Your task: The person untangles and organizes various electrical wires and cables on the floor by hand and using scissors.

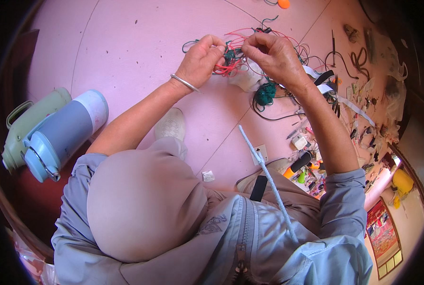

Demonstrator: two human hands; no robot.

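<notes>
My left hand (204, 61), with a silver bangle on its wrist, grips a tangle of thin red cord (230, 67). Dark green cord (230, 55) is bunched among the red loops, between my hands. Thumb and forefinger of my right hand (274, 55) pinch at the tangle's right side; the exact strand is hard to make out. Below the tangle, a crumpled whitish plastic bag (248, 76) lies beside a ball of dark green yarn (265, 94). More red strands spread above and behind my right hand.
Two thermos flasks, one green (37, 124) and one blue (71, 131), lean at the left. Mixed small items, including a white plug adapter (299, 141) and an orange-and-black handle (298, 164), litter the pink floor (126, 53) at right. White elastic strips (356, 108) lie near my right forearm.
</notes>
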